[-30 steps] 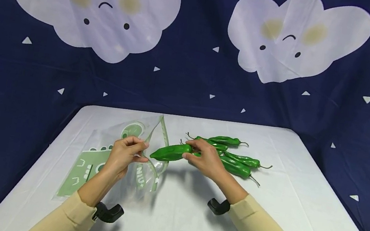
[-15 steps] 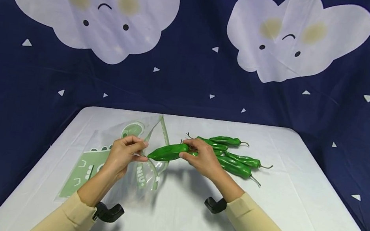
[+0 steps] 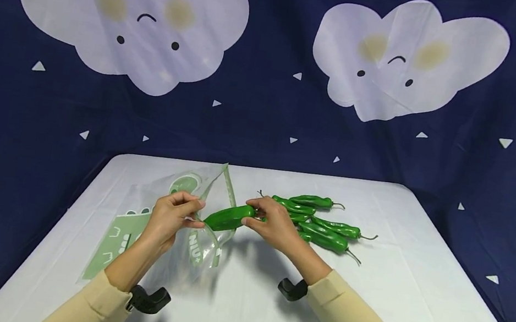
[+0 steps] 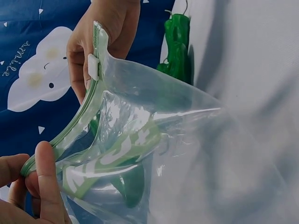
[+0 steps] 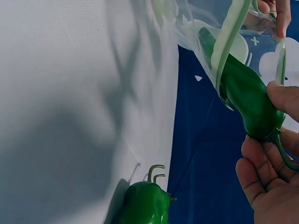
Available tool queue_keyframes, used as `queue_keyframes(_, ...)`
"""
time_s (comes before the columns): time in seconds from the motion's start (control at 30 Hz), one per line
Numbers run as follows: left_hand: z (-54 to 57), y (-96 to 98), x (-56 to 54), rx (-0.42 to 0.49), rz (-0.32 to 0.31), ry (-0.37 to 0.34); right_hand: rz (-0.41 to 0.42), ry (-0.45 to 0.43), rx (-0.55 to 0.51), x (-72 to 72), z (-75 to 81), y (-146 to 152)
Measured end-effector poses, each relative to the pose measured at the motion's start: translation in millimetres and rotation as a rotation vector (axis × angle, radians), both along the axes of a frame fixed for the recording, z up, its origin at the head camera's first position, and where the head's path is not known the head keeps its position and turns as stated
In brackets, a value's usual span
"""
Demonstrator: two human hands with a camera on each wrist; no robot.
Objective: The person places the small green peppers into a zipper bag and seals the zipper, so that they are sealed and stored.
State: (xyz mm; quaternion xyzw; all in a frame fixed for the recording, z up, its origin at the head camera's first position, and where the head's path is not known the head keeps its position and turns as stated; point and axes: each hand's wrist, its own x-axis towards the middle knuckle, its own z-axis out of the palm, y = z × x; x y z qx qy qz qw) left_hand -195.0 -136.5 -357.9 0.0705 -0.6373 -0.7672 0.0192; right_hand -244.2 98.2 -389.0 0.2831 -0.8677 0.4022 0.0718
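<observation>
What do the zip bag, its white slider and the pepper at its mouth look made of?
Bag: probably soft, glossy plastic; its transparent film creases and glints. Slider: likely hard plastic, dull; it's opaque, white and blocky. Pepper: smooth, glossy green with highlights; real or moulded plastic, I can't tell.

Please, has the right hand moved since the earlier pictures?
Yes: judged against the green peppers lying on the table, the right hand has shifted left in the head view, toward the clear bag.

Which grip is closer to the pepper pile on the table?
Right. The right grip, holding one pepper, is just left of the pile; the left grip, farther left, pinches the bag.
</observation>
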Motion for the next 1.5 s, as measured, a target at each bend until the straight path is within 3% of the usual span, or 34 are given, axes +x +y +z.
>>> queue_keyframes(0.4,2.0,1.6,-0.9,0.012,-0.011,0.008,0.027,-0.004,-0.024,-1.4,0.6,-9.4)
queue_keyframes(0.8,0.4,1.9,0.8,0.015,-0.003,0.005,0.025,0.085,0.084,0.9,2.6,-23.3)
queue_keyframes(1.5,3.9,-0.2,0.4,-0.002,-0.030,0.017,0.040,0.095,0.165,0.2,5.0,-36.2)
